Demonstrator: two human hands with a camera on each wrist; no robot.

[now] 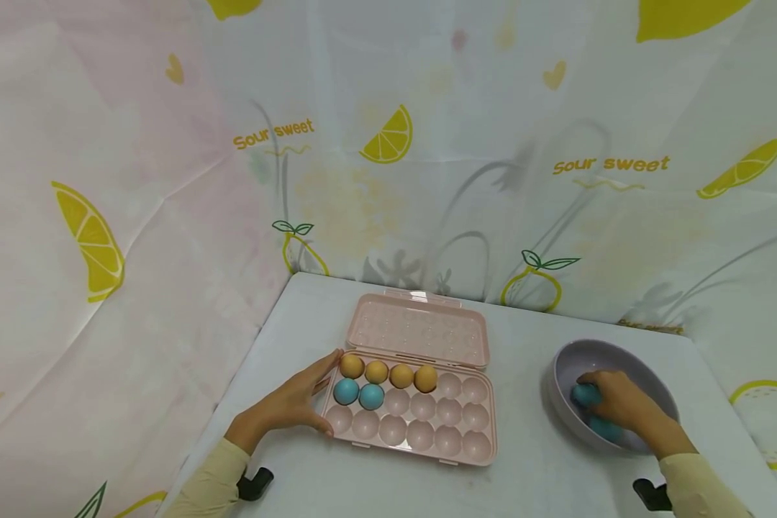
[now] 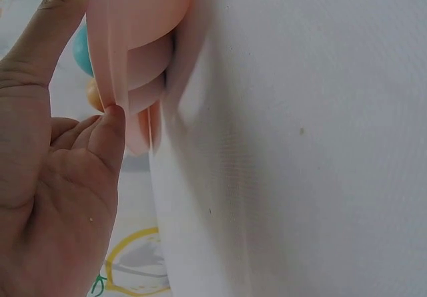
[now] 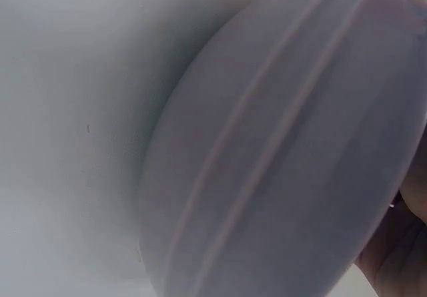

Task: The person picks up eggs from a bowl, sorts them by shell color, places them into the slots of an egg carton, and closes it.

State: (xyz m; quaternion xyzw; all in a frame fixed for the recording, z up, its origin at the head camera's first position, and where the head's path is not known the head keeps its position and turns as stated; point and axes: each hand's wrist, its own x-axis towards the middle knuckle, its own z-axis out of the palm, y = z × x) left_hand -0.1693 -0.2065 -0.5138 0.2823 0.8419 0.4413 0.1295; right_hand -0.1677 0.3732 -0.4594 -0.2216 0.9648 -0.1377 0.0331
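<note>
A pink egg carton (image 1: 409, 430) lies with its lid (image 1: 421, 331) folded back. Its rear row holds several yellow eggs (image 1: 401, 376), and two blue eggs (image 1: 359, 394) sit at the left of the middle row. Along the carton's left end, my left hand (image 1: 291, 403) rests with thumb and fingers spread, touching the edge near both corners. My right hand (image 1: 621, 403) reaches down into a grey-purple bowl (image 1: 650, 381), its fingers bent around a blue egg (image 1: 585, 395). Another blue egg (image 1: 605, 429) lies under that hand, partly hidden. The right wrist view mostly shows the bowl's outer wall (image 3: 280, 150).
The white table (image 1: 524, 432) meets a lemon-printed cloth backdrop (image 1: 427, 201) behind and at both sides. Bare tabletop separates the carton from the bowl. A black wrist mount (image 1: 255, 484) shows below the left hand, another mount (image 1: 652, 495) below the right.
</note>
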